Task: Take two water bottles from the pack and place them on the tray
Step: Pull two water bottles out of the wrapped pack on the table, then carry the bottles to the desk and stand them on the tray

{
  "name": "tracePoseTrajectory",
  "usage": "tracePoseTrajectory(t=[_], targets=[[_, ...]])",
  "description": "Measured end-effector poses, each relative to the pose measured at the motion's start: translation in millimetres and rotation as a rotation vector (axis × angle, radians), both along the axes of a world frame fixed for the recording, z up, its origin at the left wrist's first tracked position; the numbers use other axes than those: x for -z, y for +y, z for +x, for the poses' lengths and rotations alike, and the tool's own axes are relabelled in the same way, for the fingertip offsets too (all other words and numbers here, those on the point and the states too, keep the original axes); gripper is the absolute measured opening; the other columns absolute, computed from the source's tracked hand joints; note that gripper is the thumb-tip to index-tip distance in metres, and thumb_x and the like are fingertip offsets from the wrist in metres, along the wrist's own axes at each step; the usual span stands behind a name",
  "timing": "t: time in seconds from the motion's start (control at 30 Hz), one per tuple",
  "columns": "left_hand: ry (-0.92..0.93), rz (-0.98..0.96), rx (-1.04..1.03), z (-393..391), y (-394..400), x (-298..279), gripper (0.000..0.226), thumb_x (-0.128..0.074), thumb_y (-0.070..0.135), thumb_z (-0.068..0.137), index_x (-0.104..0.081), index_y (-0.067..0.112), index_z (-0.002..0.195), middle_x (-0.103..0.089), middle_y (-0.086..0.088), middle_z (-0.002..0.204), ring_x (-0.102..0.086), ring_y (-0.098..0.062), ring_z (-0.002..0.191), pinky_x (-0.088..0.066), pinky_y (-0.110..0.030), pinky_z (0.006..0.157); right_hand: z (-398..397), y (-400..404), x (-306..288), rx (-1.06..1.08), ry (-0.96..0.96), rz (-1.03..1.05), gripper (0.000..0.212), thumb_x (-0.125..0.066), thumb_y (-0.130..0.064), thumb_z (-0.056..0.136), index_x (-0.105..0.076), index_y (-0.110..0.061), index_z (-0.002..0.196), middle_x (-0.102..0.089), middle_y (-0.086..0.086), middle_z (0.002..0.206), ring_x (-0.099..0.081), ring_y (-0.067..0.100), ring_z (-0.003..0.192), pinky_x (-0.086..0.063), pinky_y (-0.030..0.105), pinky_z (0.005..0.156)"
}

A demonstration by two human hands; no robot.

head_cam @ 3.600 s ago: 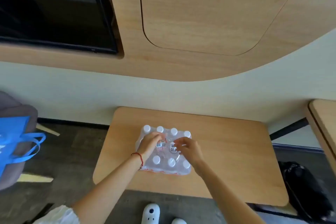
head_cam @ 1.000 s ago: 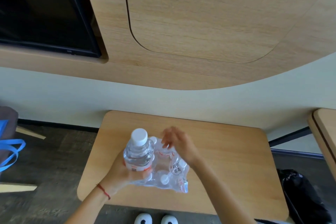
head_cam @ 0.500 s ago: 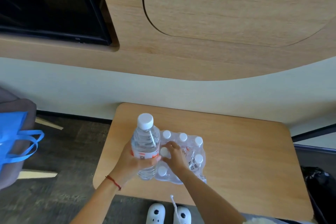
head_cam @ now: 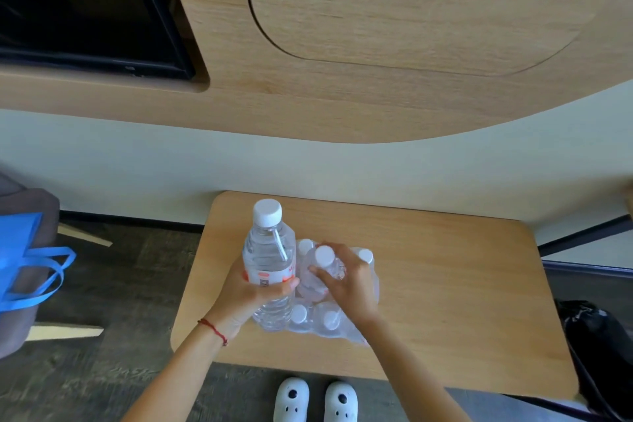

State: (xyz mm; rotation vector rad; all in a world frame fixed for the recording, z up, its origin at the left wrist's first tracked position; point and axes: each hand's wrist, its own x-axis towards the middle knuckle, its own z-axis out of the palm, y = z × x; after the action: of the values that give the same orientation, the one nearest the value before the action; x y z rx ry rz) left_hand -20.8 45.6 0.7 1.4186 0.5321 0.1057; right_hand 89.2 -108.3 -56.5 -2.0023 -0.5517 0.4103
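Note:
A shrink-wrapped pack of water bottles point(head_cam: 337, 324) with white caps lies on the small wooden table point(head_cam: 445, 291). My left hand point(head_cam: 250, 295) is wrapped around the middle of a clear water bottle point(head_cam: 269, 257) with a white cap and an orange label, held upright above the pack's left side. My right hand point(head_cam: 347, 283) grips a second bottle point(head_cam: 320, 271) by its neck and shoulder; that bottle sticks up partly out of the torn wrap. No tray is in view.
The table stands against a pale wall under wooden panelling and a dark screen point(head_cam: 85, 3). A blue bag point(head_cam: 24, 267) hangs on a grey chair at left. A black bag point(head_cam: 603, 346) lies on the floor at right. My white shoes point(head_cam: 315, 399) show below the table's edge.
My left hand has kept the first bottle raised beside the pack. My right hand closed on a second bottle and has lifted it slightly out of the wrap.

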Motion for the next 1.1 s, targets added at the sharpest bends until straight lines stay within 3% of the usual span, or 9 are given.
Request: tracePoseTrajectory(t=[0.1,0.17,0.3,0.43,0.63,0.8,0.93,1.0,1.1], targets=[[-0.009,0.004,0.005,2,0,-12,0.046,-0.084,0.026,0.049,-0.070,0.040,0.090,-0.076,0.009,0.090,-0.071,-0.008,0.086,-0.058,-0.020,0.067,13,-13,-49,0.156,0.135,0.243,0.026,-0.073,-0.031,0.079,-0.067,-0.024,0.103,-0.075,-0.005,0.098,-0.069,0.012,0.093,-0.054,0.028,0.082],[-0.029,0.012,0.030,5,-3,-24,0.044,-0.084,0.026,0.050,-0.070,0.037,0.090,-0.077,0.008,0.089,-0.072,-0.008,0.085,-0.057,-0.019,0.067,20,-22,-90,0.218,0.152,0.443,0.013,-0.066,-0.032,0.084,-0.069,-0.024,0.094,-0.076,-0.004,0.093,-0.069,0.013,0.087,-0.055,0.031,0.076],[-0.086,0.043,0.062,16,-21,-65,0.037,-0.083,0.028,0.049,-0.071,0.035,0.084,-0.076,0.009,0.079,-0.071,-0.005,0.077,-0.058,-0.019,0.065,25,-35,-173,0.266,0.162,0.637,0.030,-0.047,-0.039,0.094,-0.066,-0.019,0.081,-0.072,0.006,0.082,-0.067,0.020,0.073,-0.056,0.031,0.061],[-0.120,0.030,0.105,34,-52,-107,0.035,-0.081,0.030,0.047,-0.070,0.027,0.079,-0.075,0.008,0.069,-0.068,-0.006,0.068,-0.057,-0.019,0.062,16,-65,-226,0.292,0.057,0.567,0.035,-0.050,-0.032,0.093,-0.060,0.001,0.085,-0.066,0.010,0.077,-0.061,0.013,0.061,-0.050,0.020,0.053],[-0.164,0.000,0.255,60,-129,-144,0.045,-0.079,0.037,0.046,-0.070,0.017,0.086,-0.075,0.002,0.069,-0.070,-0.008,0.065,-0.055,-0.016,0.057,-6,-151,-252,0.486,-0.056,0.502,0.029,-0.053,-0.039,0.088,-0.062,-0.011,0.088,-0.068,-0.003,0.079,-0.062,0.009,0.069,-0.052,0.022,0.061],[-0.173,0.024,0.460,87,-229,-162,0.059,-0.079,0.036,0.050,-0.064,0.002,0.096,-0.070,-0.013,0.079,-0.066,-0.021,0.073,-0.055,-0.028,0.065,-12,-258,-263,0.639,-0.200,0.433,0.031,-0.055,-0.040,0.086,-0.063,-0.011,0.090,-0.068,0.002,0.079,-0.064,0.009,0.070,-0.052,0.020,0.060],[-0.150,0.043,0.535,106,-322,-167,0.039,-0.082,0.032,0.050,-0.070,0.020,0.085,-0.075,0.000,0.070,-0.070,-0.013,0.067,-0.056,-0.018,0.057,-12,-351,-271,0.768,-0.233,0.462,0.031,-0.054,-0.049,0.081,-0.062,-0.019,0.085,-0.069,0.007,0.081,-0.063,0.010,0.067,-0.053,0.024,0.060],[-0.142,0.042,0.559,115,-370,-166,0.026,-0.081,0.028,0.056,-0.072,0.027,0.080,-0.077,0.002,0.071,-0.072,-0.011,0.067,-0.057,-0.017,0.055,-8,-399,-272,0.789,-0.241,0.461,0.028,-0.055,-0.049,0.080,-0.062,-0.022,0.082,-0.069,0.002,0.078,-0.062,0.007,0.066,-0.052,0.021,0.059],[-0.120,0.023,0.555,127,-437,-165,0.033,-0.083,0.040,0.051,-0.072,0.031,0.081,-0.078,0.002,0.076,-0.074,-0.013,0.068,-0.056,-0.018,0.053,-1,-468,-274,0.805,-0.274,0.436,0.032,-0.055,-0.047,0.080,-0.062,-0.015,0.085,-0.068,-0.006,0.074,-0.061,0.002,0.065,-0.050,0.013,0.058]])
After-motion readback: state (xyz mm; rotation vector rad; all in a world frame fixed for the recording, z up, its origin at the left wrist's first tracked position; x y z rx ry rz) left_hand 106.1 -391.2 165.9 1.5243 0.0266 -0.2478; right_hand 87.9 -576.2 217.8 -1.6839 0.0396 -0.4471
